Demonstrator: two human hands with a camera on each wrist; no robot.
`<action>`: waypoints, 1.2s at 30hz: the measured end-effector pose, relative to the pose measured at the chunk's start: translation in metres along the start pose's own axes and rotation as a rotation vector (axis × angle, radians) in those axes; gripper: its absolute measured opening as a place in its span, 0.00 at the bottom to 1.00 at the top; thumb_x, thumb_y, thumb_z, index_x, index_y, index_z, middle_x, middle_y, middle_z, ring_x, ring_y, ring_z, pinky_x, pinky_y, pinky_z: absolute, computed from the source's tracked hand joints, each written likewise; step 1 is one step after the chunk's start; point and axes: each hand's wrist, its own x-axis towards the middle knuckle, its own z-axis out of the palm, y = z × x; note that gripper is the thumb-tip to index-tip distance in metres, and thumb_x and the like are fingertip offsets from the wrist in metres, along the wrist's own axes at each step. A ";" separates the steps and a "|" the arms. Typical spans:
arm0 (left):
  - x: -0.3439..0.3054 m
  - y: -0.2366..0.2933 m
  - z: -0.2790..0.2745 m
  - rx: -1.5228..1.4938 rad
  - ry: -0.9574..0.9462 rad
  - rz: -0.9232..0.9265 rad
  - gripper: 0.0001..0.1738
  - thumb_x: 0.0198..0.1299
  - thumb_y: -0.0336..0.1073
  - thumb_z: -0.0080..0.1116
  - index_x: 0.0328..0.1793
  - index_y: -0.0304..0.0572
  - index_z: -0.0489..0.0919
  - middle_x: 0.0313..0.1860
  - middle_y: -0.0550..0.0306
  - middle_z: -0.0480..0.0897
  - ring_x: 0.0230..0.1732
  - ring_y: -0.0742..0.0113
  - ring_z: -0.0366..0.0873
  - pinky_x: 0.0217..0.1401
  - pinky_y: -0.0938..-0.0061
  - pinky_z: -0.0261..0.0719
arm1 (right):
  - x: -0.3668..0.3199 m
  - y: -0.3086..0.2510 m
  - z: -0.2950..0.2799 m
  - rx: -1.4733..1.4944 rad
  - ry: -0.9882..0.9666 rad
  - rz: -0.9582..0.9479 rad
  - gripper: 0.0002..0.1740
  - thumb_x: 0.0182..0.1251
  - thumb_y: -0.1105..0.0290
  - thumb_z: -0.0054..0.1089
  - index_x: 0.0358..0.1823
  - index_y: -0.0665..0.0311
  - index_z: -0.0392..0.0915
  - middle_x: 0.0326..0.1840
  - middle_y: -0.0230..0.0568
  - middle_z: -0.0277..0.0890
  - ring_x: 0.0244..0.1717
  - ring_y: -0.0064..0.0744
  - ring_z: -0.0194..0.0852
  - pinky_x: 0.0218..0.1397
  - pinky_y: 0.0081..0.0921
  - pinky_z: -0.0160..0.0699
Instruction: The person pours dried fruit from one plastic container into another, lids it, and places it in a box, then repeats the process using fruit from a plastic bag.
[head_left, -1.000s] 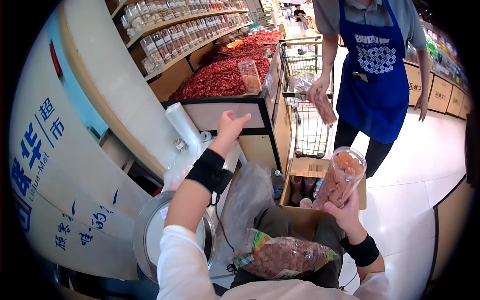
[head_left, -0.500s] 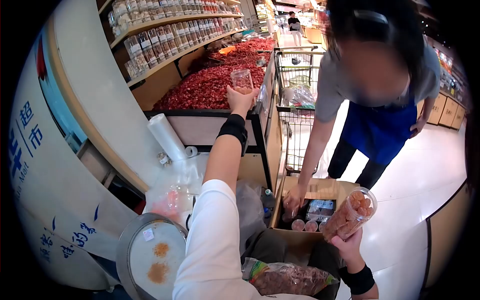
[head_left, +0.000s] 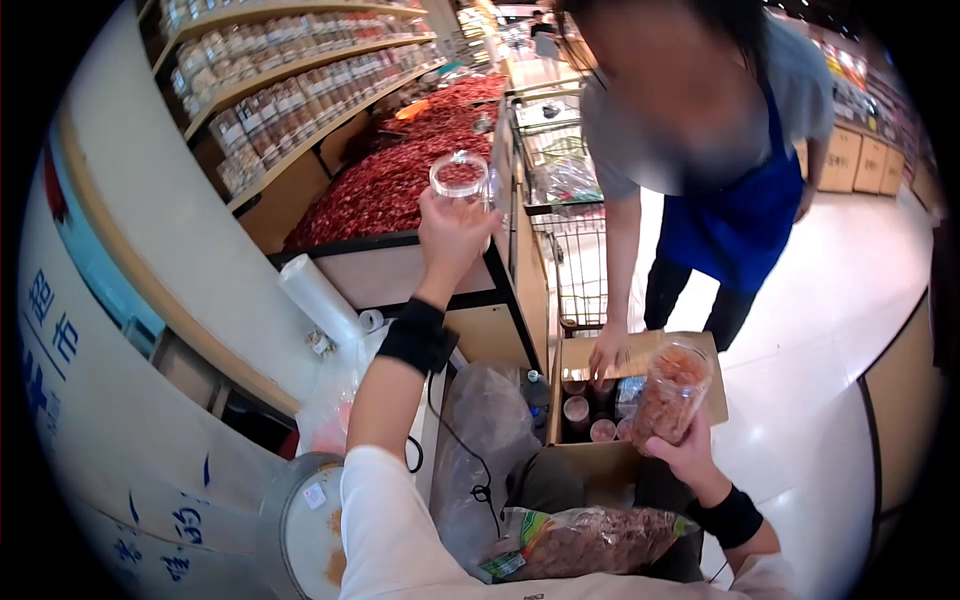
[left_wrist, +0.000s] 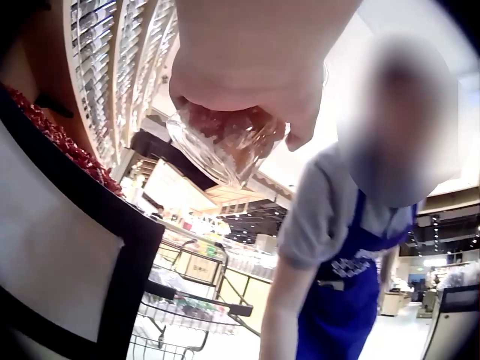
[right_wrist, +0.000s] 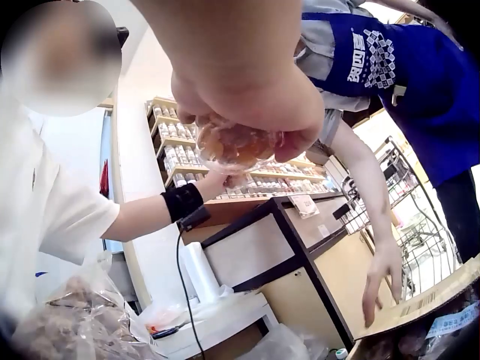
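My left hand (head_left: 455, 240) grips a clear plastic jar (head_left: 460, 172) by its lower part, in front of the bin of dark red dried goods (head_left: 400, 185). The left wrist view shows pinkish pieces through the jar's base, below my fingers. My right hand (head_left: 688, 452) holds another clear jar (head_left: 672, 395), filled with amber-pink chunks and tilted over the edge of a cardboard box. Across my lap lies a clear bag (head_left: 600, 540) of brownish pieces with a green printed end. Another person's hand (head_left: 608, 352) hangs over the box.
The cardboard box (head_left: 705, 350) holds several jars. Behind it stands a shopping cart (head_left: 575, 250), beside the person in a blue apron (head_left: 715, 220). To my left are a round scale (head_left: 310, 540) with crumbs, a plastic roll (head_left: 318, 295) and shelves of jars (head_left: 300, 90).
My left hand reached to the bin, took the jar there and drew it back towards me. The other person bent down, lowered a filled container into the box and raised the hand without it.
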 end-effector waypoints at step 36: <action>-0.123 0.137 -0.020 0.330 -0.139 0.981 0.37 0.52 0.42 0.74 0.69 0.49 0.75 0.66 0.49 0.77 0.67 0.48 0.74 0.73 0.46 0.66 | 0.004 -0.011 0.015 -0.473 0.087 -0.155 0.49 0.47 0.46 0.86 0.64 0.68 0.72 0.55 0.51 0.75 0.57 0.46 0.77 0.62 0.37 0.75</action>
